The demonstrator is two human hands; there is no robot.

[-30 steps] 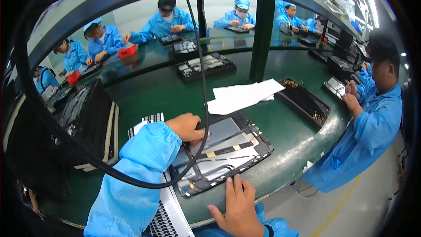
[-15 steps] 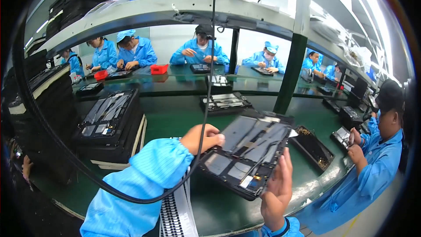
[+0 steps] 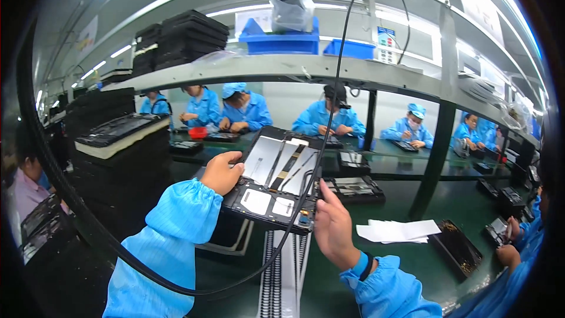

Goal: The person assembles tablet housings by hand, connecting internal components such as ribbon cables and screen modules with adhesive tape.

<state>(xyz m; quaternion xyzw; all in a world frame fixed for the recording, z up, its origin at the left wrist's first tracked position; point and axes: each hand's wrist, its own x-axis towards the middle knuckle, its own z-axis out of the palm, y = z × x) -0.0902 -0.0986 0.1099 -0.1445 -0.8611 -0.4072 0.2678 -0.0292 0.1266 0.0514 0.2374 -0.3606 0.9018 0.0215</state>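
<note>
I see the left hand closed on the opened tablet, thumb over its left edge. The right hand lies straight-fingered along the right edge; whether it grips, I can't tell. A dark stack crowds the left; rightward, bare green bench reaches white sheets. A black cable loops across in front.

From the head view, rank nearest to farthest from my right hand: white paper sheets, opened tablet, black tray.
1. Opened tablet: just left of your right hand.
2. White paper sheets: to the hand's right.
3. Black tray: farther right, beyond the sheets.
</note>
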